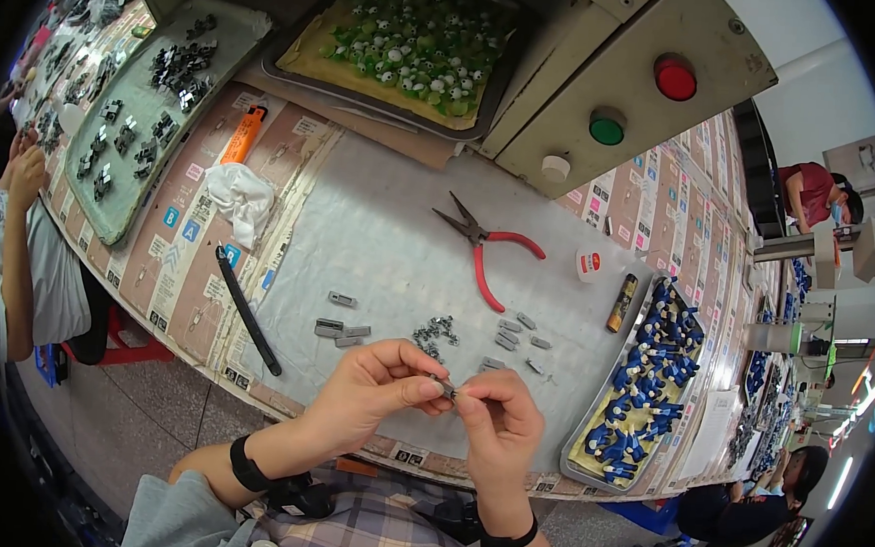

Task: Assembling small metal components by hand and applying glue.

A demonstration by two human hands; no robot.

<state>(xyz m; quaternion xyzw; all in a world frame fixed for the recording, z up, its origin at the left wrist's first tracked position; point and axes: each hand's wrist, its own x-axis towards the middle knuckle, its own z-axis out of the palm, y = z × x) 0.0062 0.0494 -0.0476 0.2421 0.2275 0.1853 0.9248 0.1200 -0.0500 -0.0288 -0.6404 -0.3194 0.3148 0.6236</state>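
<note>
My left hand (381,382) and my right hand (497,416) meet over the near edge of the table. Both are closed in a pinch on one small grey part (447,390), mostly hidden by the fingertips. Just beyond my fingers lies a heap of tiny shiny metal pieces (436,334). Small grey rectangular parts (330,327) rest to its left, and several more grey parts (509,332) to its right. Farther back, red-handled long-nose pliers (482,238) lie with their jaws apart. Neither hand touches them.
Left are a black tweezer-like tool (247,310), a white cloth (242,201), an orange cutter (245,135) and a tray of dark parts (110,215). Right are a tray of blue figures (585,475), a battery-like cylinder (621,303) and a small cup (589,266). A machine panel (569,91) stands behind; people sit nearby.
</note>
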